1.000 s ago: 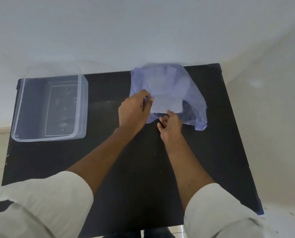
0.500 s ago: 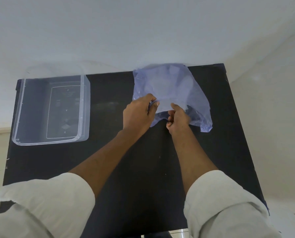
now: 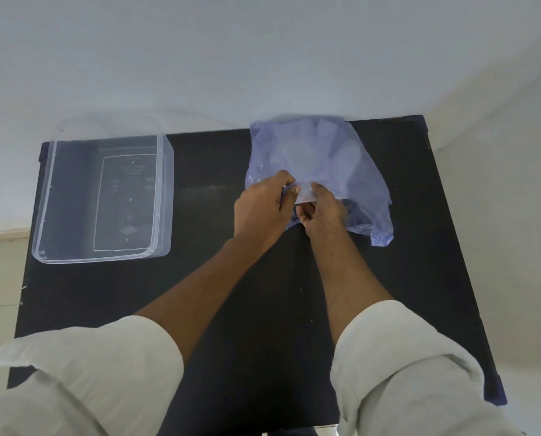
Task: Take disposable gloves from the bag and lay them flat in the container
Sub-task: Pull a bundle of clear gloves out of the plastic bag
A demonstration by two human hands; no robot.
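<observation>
A translucent bluish plastic bag lies on the far right part of the black table. My left hand pinches the bag's near edge at its opening. Close beside it, my right hand grips a pale, thin glove edge at the bag's mouth. The two hands almost touch. The gloves inside the bag show only as faint pale shapes. A clear rectangular container stands at the far left of the table, apart from both hands, with nothing visible in it.
A white wall rises just behind the table's far edge. Pale floor lies to the right and left of the table. My rolled white sleeves fill the bottom of the view.
My right hand has moved up to the bag's mouth next to my left hand and closed on the pale glove edge. The bag's near edge has bunched slightly between the hands.
</observation>
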